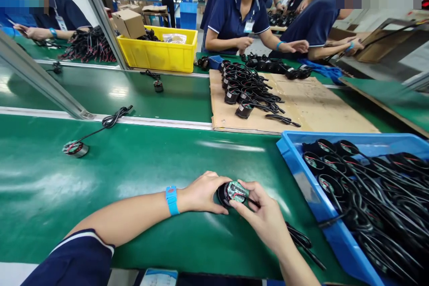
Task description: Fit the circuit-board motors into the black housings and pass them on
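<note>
Black housing (pixel 222 195) in C-shaped left hand (pixel 205 191), bent right hand (pixel 263 212) on circuit board (pixel 236 190).

The green bench (pixel 161 161) bears a blue tray (pixel 313 192), a silver corded part (pixel 77 149) and a black cable (pixel 300 237).

Worktop (pixel 167 156): smooth, glossy, with blurred white highlights.
Round housing (pixel 221 195): dark, smooth; plastic or coated metal, cannot tell.
Circuit board (pixel 235 189): rigid laminate look, slight shine.
Coiled cable (pixel 300 237): smooth plastic-like sheath, low sheen.
Parts tray (pixel 303 183): smooth plastic, semi-gloss.
Yellow crate (pixel 157 57): smooth plastic, satin.
Cardboard sheet (pixel 321 105): matt, papery.
Frame post (pixel 43 81): metal, satin.
Motor can (pixel 81 151): bare metal, shiny.
Sleeve (pixel 77 257): matt cloth.
</note>
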Tool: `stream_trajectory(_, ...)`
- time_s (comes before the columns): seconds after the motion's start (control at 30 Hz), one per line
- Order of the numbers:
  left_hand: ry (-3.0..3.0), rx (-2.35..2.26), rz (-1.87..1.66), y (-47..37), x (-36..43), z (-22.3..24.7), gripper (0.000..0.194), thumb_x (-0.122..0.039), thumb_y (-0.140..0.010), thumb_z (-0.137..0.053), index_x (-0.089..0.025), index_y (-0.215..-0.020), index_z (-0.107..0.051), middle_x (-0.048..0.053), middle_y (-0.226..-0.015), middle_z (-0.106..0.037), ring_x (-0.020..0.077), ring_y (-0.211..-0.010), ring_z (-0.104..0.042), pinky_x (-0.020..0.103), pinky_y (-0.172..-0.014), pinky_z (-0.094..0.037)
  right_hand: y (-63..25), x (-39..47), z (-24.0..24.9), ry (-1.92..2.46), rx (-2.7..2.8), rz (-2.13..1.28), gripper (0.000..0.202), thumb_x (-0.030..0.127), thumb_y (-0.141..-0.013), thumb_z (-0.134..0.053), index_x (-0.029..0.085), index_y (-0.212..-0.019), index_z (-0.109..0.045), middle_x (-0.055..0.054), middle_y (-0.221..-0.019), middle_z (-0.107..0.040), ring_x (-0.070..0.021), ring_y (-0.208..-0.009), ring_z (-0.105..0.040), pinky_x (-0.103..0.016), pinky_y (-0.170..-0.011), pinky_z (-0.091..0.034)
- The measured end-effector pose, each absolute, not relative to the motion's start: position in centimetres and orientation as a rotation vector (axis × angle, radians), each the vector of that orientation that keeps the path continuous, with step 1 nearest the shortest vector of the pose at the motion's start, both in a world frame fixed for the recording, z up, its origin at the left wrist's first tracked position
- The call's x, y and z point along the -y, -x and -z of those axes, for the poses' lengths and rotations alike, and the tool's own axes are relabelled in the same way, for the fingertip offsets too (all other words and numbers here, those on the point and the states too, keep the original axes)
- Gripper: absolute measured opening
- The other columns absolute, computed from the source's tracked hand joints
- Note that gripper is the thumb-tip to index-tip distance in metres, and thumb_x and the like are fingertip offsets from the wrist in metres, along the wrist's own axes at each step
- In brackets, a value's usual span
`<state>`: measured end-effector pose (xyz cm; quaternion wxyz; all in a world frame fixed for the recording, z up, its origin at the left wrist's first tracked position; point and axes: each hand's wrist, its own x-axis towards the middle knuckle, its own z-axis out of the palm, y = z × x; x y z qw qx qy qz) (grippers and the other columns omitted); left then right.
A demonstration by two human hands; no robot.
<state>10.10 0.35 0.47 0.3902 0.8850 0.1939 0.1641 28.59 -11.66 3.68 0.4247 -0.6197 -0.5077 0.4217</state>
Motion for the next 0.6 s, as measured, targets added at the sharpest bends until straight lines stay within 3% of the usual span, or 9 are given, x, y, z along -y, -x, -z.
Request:
stream_trajectory(0.13,-2.313,-0.448,-0.478,-9.6,-0.8,-0.9,0.083,-0.052,-0.068,-0.086,-0.018,-0.137,-0.056,0.01,-0.119,-0.071,0.028,-0.101,-0.065,0.041,-0.098,-0.045,-28.3,11.7,-3.6,1.547,1.284,-0.994,0.05,0.042,-0.083,-0.075,0.019,-0.123,-0.057,-0.006,-0.096,-0.072,-0.019,-0.09,-0.071,-0.03,-0.08,-0.062)
stream_trajectory(0.23,-2.384,-0.522,-0.431,-9.3,-1.3,-1.1,0.083,-0.054,-0.062,-0.088,-0.019,-0.132,-0.061,0.01,-0.112,-0.071,0.0299,-0.104,-0.063,0.046,-0.104,-0.042,-27.7,11.4,-3.5,1.573,1.316,-1.001,0.05,0.045,-0.083,-0.074,0.019,-0.122,-0.059,-0.001,-0.082,-0.068,-0.0168,-0.081,-0.07,-0.03,-0.076,-0.062)
stream_trajectory(0.3,-2.401,-0.537,-0.427,-9.2,-1.6,-1.3,0.08,-0.054,-0.059,-0.089,-0.02,-0.128,-0.064,0.01,-0.111,-0.07,0.0304,-0.11,-0.061,0.052,-0.114,-0.032,-27.4,11.2,-3.6,1.584,1.323,-0.98,0.051,0.049,-0.083,-0.073,0.019,-0.122,-0.059,0.001,-0.076,-0.065,-0.0157,-0.074,-0.069,-0.028,-0.071,-0.061)
stream_trajectory(0.4,-2.394,-0.504,-0.485,-9.0,-1.9,-1.4,0.079,-0.054,-0.061,-0.087,-0.022,-0.129,-0.062,0.008,-0.115,-0.069,0.0294,-0.116,-0.059,0.055,-0.122,-0.016,-28.7,11.1,-4.1,1.602,1.449,-0.942,0.053,0.049,-0.088,-0.067,0.021,-0.131,-0.059,-0.002,-0.086,-0.068,-0.0151,-0.075,-0.068,-0.026,-0.069,-0.06)
stream_trajectory(0.5,-2.402,-0.494,-0.439,-8.7,-2.5,-1.5,0.08,-0.054,-0.061,-0.088,-0.02,-0.129,-0.062,0.01,-0.115,-0.067,0.0308,-0.117,-0.059,0.056,-0.122,-0.017,-32.0,10.4,-4.3,1.655,1.56,-0.842,0.047,0.047,-0.099,-0.05,0.025,-0.14,-0.056,-0.006,-0.105,-0.071,-0.0173,-0.092,-0.07,-0.032,-0.083,-0.059)
stream_trajectory(0.57,-2.381,-0.484,-0.391,-8.7,-3.0,-1.5,0.083,-0.054,-0.06,-0.089,-0.019,-0.13,-0.061,0.012,-0.118,-0.066,0.0316,-0.116,-0.059,0.055,-0.12,-0.024,-34.0,9.5,-4.0,1.703,1.633,-0.721,0.054,0.049,-0.093,-0.06,0.027,-0.143,-0.055,-0.009,-0.127,-0.067,-0.0227,-0.117,-0.065,-0.041,-0.102,-0.052)
stream_trajectory(0.6,-2.355,-0.476,-0.385,-8.8,-3.1,-1.6,0.087,-0.054,-0.059,-0.09,-0.019,-0.133,-0.058,0.012,-0.121,-0.065,0.0322,-0.117,-0.059,0.053,-0.118,-0.028,-34.6,9.0,-3.8,1.712,1.691,-0.682,0.067,0.051,-0.085,-0.071,0.027,-0.145,-0.052,-0.01,-0.138,-0.062,-0.0259,-0.128,-0.059,-0.045,-0.11,-0.047)
